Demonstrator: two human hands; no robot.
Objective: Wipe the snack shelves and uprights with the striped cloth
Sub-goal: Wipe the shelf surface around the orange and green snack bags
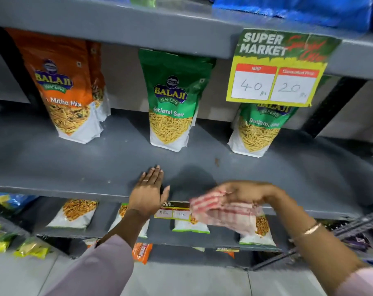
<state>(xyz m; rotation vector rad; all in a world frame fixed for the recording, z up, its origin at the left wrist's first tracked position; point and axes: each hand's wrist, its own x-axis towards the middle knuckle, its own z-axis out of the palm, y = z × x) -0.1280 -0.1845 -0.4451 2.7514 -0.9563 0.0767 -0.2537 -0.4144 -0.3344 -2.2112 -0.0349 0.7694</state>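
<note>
A grey metal snack shelf runs across the middle of the head view. My left hand lies flat and open on its front edge, fingers pointing inward. My right hand grips the red-and-white striped cloth, which hangs blurred in front of the shelf's front lip, to the right of my left hand. On the shelf stand an orange snack pouch at the left and two green pouches, one in the middle and one at the right. A dark upright stands behind at the right.
A green and yellow price sign hangs from the shelf above. A small brown crumb lies on the shelf. A lower shelf carries more snack packs, with a small price tag on the lip above them. Yellow packs sit at the lower left.
</note>
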